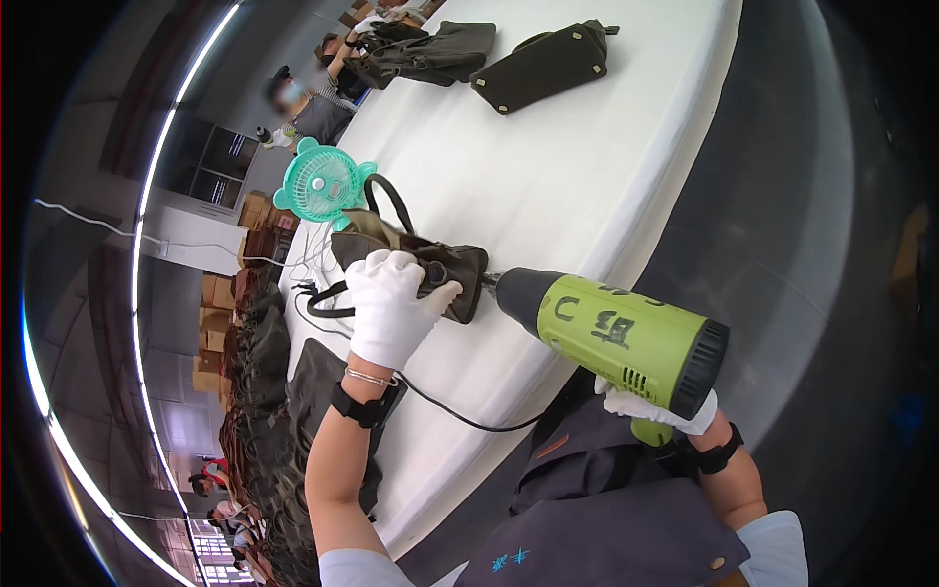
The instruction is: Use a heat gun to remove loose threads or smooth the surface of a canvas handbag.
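A dark olive handbag [463, 268] with two looped handles lies on the white table. My left hand [391, 301], in a white glove, grips its side, thumb pressed near a round dark fitting [434, 273]. In my right hand [675, 415], also gloved, is a green and black heat gun [626, 338]. Its narrow metal nozzle points at the base end of the handbag, very close to it; I cannot tell whether they touch. The heat gun's body hides part of my right-hand fingers.
A turquoise fan [321, 183] stands beyond the handbag. A black cord [460, 421] crosses the white table [548, 186]. Another dark handbag [548, 67] and more bags [430, 54] lie at the far end, near co-workers. Dark bags [264, 352] and cardboard boxes [217, 293] line the left.
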A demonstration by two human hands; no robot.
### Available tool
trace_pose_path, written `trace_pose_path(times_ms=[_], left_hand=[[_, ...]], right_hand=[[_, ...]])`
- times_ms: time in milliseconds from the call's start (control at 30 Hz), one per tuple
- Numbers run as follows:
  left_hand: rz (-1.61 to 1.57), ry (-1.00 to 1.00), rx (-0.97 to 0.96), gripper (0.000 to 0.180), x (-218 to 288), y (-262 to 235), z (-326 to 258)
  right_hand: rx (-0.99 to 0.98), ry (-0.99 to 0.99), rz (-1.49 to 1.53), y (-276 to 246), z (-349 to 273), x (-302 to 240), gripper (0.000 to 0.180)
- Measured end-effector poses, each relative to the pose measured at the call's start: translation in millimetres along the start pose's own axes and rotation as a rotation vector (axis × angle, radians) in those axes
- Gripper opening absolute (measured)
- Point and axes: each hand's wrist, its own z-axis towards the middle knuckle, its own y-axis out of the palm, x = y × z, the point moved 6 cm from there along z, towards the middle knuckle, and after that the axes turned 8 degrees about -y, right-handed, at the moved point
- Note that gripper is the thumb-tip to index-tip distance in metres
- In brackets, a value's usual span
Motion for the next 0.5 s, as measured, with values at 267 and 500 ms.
trace_pose_path(times_ms=[267, 500], left_hand=[[-0.144, -0.196, -0.064, 0.015, -49, 19, -9], [-0.765, -0.503, -0.149, 0.029, -85, 32, -30]], right_hand=[[0.018, 0.220, 0.180, 6, -17, 25, 0.046], [-0.195, -0.162, -0.422, 22, -20, 24, 0.044]])
